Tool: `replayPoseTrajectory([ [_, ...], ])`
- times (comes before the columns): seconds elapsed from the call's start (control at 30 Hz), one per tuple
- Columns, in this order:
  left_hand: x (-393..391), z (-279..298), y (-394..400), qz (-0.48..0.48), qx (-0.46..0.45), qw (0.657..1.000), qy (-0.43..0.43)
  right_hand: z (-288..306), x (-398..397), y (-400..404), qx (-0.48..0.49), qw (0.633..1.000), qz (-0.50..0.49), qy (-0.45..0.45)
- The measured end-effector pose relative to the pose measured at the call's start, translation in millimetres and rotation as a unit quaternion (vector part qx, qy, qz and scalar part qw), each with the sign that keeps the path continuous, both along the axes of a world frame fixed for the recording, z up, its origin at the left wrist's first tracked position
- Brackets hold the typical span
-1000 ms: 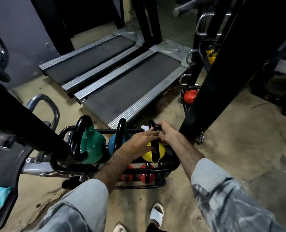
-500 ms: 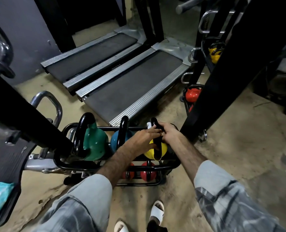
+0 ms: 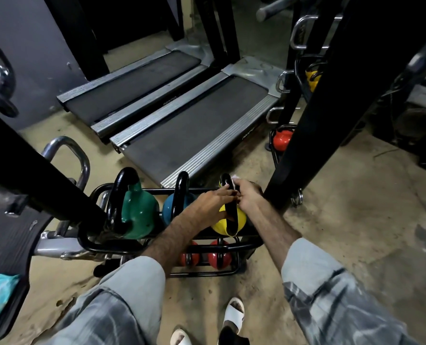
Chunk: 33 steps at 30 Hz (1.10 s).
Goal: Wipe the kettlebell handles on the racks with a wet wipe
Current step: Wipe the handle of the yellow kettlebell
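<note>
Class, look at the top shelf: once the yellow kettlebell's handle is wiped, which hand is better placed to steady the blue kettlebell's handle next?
Probably the left hand. It lies between the yellow kettlebell and the blue kettlebell, beside that handle. The right hand is on the far side, apparently holding the wet wipe.
</note>
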<state>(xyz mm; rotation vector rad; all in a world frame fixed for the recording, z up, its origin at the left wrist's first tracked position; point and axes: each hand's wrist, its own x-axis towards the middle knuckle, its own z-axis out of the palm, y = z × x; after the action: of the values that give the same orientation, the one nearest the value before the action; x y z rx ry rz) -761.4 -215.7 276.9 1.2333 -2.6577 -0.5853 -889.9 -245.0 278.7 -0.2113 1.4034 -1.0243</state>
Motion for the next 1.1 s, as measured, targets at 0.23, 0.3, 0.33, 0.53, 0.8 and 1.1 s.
replayPoseTrajectory([
  [0.23, 0, -2, 2, 0.003, -0.017, 1.000, 0.004, 7, -7, -8, -0.168, 0.836, 0.230, 0.468],
  [0.3, 0, -2, 0, 0.001, -0.017, 1.000, 0.001, 11, -11, -19, -0.189, 0.818, 0.278, 0.467],
  [0.33, 1, -2, 0, 0.000, -0.015, 1.000, 0.001, 11, -12, -23, -0.192, 0.815, 0.297, 0.460],
  [0.53, 1, -5, 4, 0.000, -0.020, 0.999, 0.049, -3, -20, -11, -0.232, 0.804, 0.287, 0.466],
  [0.8, 1, -8, 3, -0.006, -0.014, 0.999, 0.041, 1, -16, -37, -0.162, 0.864, 0.272, 0.391],
  [1.1, -2, -18, 19, 0.029, -0.038, 0.998, 0.052, -17, -21, -13, -0.130, 0.925, 0.135, 0.330],
])
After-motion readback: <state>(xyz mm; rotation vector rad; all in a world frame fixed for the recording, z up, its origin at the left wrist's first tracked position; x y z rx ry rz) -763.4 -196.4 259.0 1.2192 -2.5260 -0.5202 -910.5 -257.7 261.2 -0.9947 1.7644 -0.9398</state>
